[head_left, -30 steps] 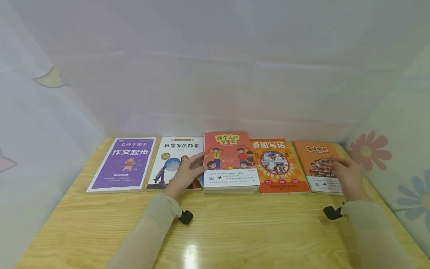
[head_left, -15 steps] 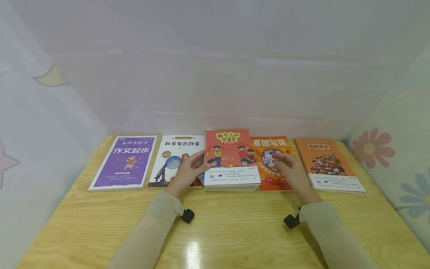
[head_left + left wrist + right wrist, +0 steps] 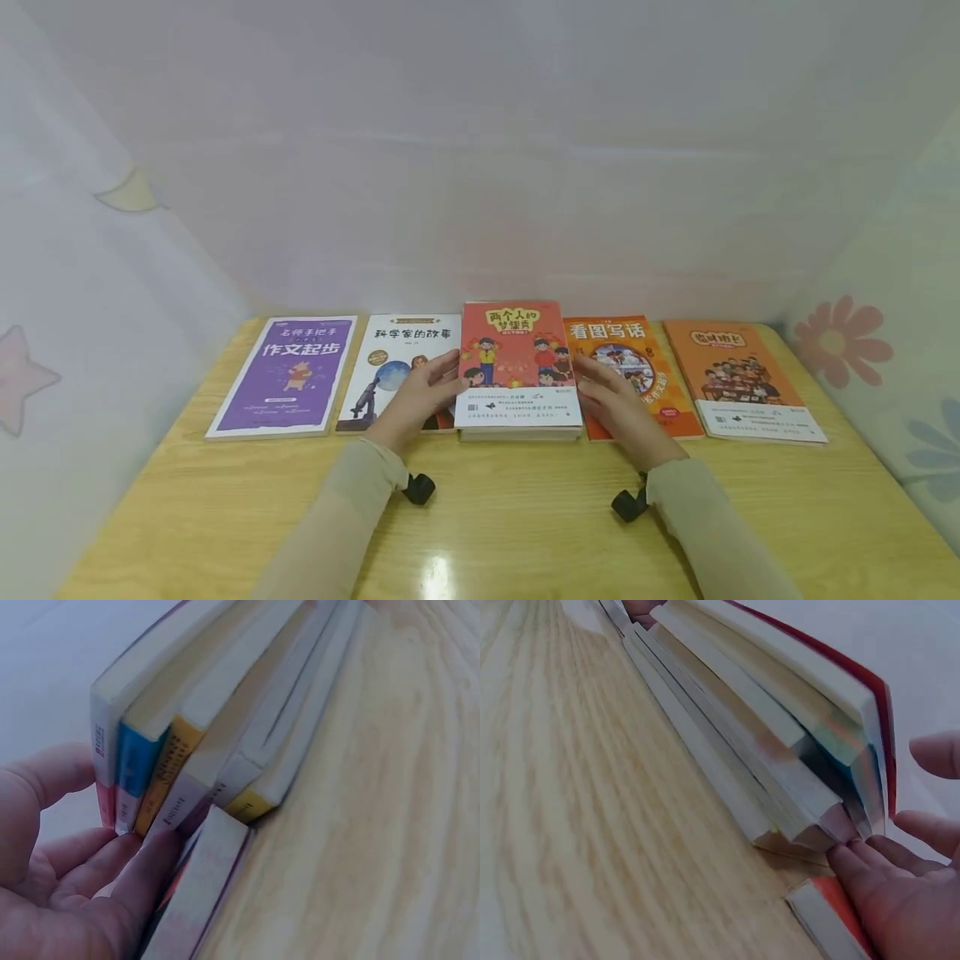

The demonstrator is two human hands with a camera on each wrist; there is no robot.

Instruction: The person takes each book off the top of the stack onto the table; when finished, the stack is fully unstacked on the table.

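Observation:
A stack of several books stands in the middle of the row, a red-covered book on top. My left hand lies over the white science book at the stack's left side. In the left wrist view, the fingers and thumb of this hand touch the spines. My right hand is at the stack's right side, over the orange picture book. The right wrist view shows this hand with fingertips at the lower books and its thumb apart from the top one.
A purple book lies at the far left of the wooden table, and an orange book with a white lower band at the far right. Pale cloth hangs behind the row and along both sides.
My right hand has moved left from the far-right orange book, across the picture book, to the stack's right side. My left hand has stayed at the stack's left side.

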